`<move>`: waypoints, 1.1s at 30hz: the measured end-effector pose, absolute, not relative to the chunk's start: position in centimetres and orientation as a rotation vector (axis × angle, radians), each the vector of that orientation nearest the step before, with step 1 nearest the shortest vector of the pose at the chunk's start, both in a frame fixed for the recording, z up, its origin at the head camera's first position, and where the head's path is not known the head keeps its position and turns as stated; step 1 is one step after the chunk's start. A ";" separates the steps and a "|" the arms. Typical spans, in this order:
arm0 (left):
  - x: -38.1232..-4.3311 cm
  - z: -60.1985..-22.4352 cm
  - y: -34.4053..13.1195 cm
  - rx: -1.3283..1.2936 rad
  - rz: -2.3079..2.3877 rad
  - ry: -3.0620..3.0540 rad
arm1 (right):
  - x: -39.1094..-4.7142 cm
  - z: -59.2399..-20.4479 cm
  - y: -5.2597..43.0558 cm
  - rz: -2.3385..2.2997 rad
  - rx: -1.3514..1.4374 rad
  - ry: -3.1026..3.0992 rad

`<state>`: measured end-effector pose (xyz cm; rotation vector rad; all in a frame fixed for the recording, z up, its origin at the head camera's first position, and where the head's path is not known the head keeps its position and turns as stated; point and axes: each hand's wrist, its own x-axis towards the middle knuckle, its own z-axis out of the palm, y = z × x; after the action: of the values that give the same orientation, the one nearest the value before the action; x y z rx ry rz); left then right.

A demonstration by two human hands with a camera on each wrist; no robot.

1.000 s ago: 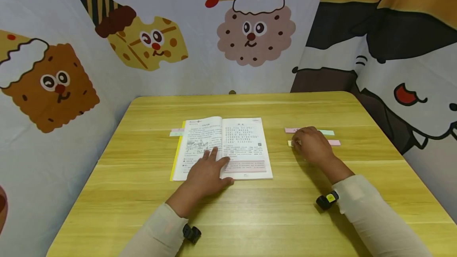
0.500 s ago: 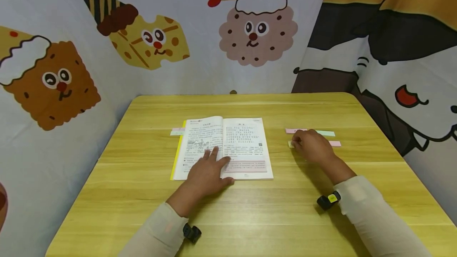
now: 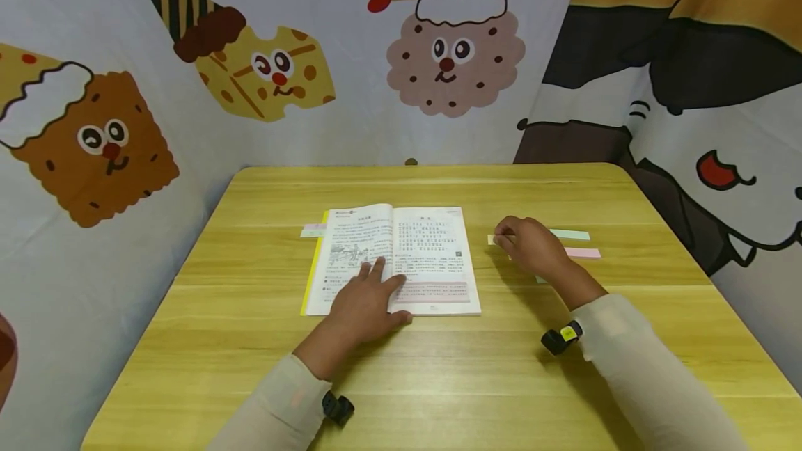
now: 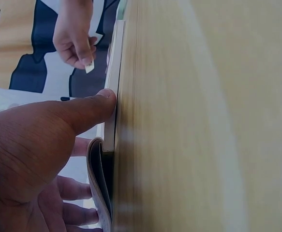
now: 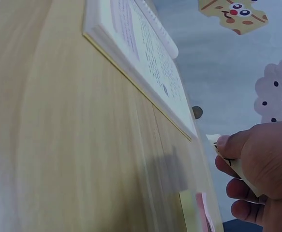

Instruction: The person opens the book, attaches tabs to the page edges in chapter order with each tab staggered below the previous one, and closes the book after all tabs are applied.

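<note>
An open book [image 3: 432,228] with printed pages and a yellow cover edge lies on the table. My left hand [image 3: 363,305] rests on its lower pages with fingers spread; in the left wrist view the thumb [image 4: 95,108] touches the page edges. To the right of the book, my right hand [image 3: 532,249] pinches a pale yellow paper strip [image 5: 235,166] with dark writing between thumb and fingers, held above the table. Beyond that hand lie a green strip [image 3: 571,234] and a pink strip [image 3: 584,252]. The hand hides part of the strips.
Pink and green paper tabs [image 3: 313,230] stick out from the book's left edge. A sliver of another green strip [image 3: 541,280] shows below the right wrist. The wooden table [image 3: 438,381] ends at a cartoon-printed curtain [image 3: 351,138] behind it.
My right hand has lifted the yellow strip and moved left toward the book with it. A green strip beneath has come partly into sight. The left hand stays on the pages.
</note>
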<state>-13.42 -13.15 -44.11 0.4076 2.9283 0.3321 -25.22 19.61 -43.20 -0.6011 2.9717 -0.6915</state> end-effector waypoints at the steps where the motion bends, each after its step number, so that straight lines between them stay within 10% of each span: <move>1: -13.4 -44.1 -13.2 0.407 0.331 2.928 | -25.4 -43.3 19.4 -0.714 -0.590 2.958; 33: -13.5 -44.2 -13.2 0.416 0.333 2.924 | -27.9 -45.3 14.8 -0.855 -0.460 2.813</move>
<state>-13.50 -13.21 -44.21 0.4160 2.9240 0.3331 -27.90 14.77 -45.33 -0.4600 2.8129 -0.8552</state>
